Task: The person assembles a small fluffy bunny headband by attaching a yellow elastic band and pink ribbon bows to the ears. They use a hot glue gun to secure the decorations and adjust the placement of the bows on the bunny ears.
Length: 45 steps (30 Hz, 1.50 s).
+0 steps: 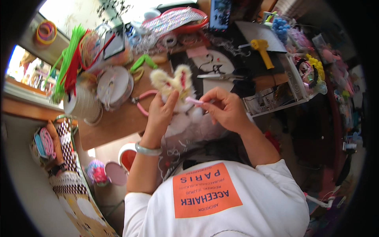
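A fluffy cream-and-white rabbit figure [182, 77], its ears lined in dark pink, is held upright in my left hand [161, 114]. The thumb presses against its front, and the fingers behind it are hidden. Pinched between the thumb and fingers of my right hand [226, 109] is a small pale pink strip [194, 101]. The strip's free end points left and lies against or just in front of the rabbit's side; I cannot tell whether it touches. Below, white fluffy pieces [179, 121] hang near my lap. Pink-handled pliers [145, 96] lie just left of the rabbit.
Black-handled scissors [219, 76] lie beyond my right hand, with a yellow glue gun [263, 51] farther back. Ribbon or cord spools [114, 86] and green pipe cleaners [69, 49] crowd the wooden table [118, 124] at left. A phone [219, 14] stands behind. An open drawer [275, 100] juts out right.
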{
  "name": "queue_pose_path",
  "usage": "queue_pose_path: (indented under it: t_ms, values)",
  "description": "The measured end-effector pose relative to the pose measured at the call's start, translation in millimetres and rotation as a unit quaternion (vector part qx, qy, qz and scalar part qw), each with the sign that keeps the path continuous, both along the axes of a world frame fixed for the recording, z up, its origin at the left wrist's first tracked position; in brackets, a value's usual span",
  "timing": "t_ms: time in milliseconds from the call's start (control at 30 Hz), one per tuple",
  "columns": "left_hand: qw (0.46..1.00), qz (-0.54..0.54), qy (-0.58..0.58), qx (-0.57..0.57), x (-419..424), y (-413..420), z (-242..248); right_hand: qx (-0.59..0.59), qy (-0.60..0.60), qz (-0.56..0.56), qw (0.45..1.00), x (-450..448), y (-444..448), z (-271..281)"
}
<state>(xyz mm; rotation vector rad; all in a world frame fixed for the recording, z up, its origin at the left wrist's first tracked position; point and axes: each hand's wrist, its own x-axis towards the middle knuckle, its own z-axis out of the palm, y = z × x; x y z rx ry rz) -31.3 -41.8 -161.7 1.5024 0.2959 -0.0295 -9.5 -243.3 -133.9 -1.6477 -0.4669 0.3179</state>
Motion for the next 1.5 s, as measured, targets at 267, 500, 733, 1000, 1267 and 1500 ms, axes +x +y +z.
queue_pose_path:
  t_ms: [267,500,733,1000,1267,1500]
  values:
    - [0.92,0.085,-0.115,0.366,10,15,-2,0.173,0.175,0.025,0.969,8,-7,2]
    - [0.935,-0.054,-0.273,0.221,-39,3,33,0.165,0.175,0.077,0.968,-6,-1,5]
    - [0.988,-0.047,-0.083,-0.12,-60,-6,31,0.185,0.193,0.076,0.961,-21,8,8]
    - [0.982,-0.068,-0.019,-0.174,-67,-3,27,0.147,0.119,0.05,0.981,-23,5,9]
    - [0.945,-0.097,0.04,-0.31,-70,9,22,0.112,0.064,0.109,0.986,-20,1,12]
    - [0.92,-0.086,0.06,-0.377,-71,6,15,0.116,0.091,0.092,0.985,-27,1,14]
